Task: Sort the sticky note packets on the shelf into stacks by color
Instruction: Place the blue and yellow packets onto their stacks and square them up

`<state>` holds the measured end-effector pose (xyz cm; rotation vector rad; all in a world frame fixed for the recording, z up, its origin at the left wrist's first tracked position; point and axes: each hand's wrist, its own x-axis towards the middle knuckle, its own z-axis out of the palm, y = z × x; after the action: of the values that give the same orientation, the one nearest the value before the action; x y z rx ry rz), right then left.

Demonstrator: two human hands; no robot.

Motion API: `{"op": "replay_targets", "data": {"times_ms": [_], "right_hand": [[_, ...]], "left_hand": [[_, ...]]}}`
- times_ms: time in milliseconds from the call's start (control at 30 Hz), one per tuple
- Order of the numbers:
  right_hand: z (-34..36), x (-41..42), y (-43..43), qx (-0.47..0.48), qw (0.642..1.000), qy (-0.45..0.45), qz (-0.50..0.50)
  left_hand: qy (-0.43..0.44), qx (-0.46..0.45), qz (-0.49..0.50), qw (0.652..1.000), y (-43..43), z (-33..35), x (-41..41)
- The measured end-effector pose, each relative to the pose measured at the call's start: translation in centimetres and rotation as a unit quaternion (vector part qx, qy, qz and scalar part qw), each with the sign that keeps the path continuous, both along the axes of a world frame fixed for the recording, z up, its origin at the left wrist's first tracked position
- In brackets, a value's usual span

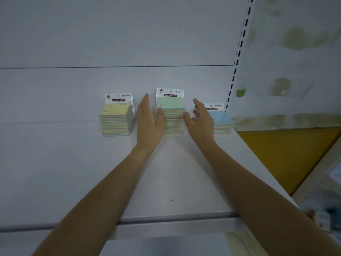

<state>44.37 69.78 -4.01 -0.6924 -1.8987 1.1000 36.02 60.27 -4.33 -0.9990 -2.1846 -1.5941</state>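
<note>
Sticky note packets [170, 103] sit in three tall stacks near the back of the shelf [73, 163]: a yellow stack [114, 120] at the left, a green stack [174, 124] in the middle, a blue stack [223, 121] at the right. The left hand [149, 121] is flat, fingers straight, touching the green stack's left side. The right hand [201, 121] is loose and holds nothing, just beside its other side. A hard push could tip the green stack, or the right hand could bump the blue stack off the shelf end
</note>
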Motion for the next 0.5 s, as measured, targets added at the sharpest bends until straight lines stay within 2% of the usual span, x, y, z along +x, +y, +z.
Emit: {"op": "replay_targets", "data": {"times_ms": [100, 167, 267, 333, 400, 500], "right_hand": [[2.1, 1.9, 0.5, 0.005, 0.998, 0.059, 0.001], [3.0, 3.4, 1.8, 0.031, 0.998, 0.06, -0.016], [2.4, 6.0, 4.5, 0.052, 0.996, 0.008, -0.067], [1.2, 7.4, 5.7, 0.037, 0.995, -0.041, -0.087], [-0.1, 7.8, 6.3, 0.012, 0.994, -0.063, -0.089], [-0.8, 7.5, 6.6, -0.026, 0.994, -0.058, -0.085]], "left_hand": [[0.104, 0.026, -0.055, 0.993, 0.5, 1.4, 1.7], [0.122, 0.01, -0.112, 0.986, 1.6, 1.9, 3.1], [0.07, -0.044, -0.176, 0.981, 4.3, 1.4, 5.0], [0.034, -0.119, -0.191, 0.974, 6.4, 0.4, 6.3], [-0.009, -0.169, -0.174, 0.97, 8.1, -0.4, 7.1], [-0.046, -0.169, -0.139, 0.975, 9.5, -1.3, 7.4]]}}
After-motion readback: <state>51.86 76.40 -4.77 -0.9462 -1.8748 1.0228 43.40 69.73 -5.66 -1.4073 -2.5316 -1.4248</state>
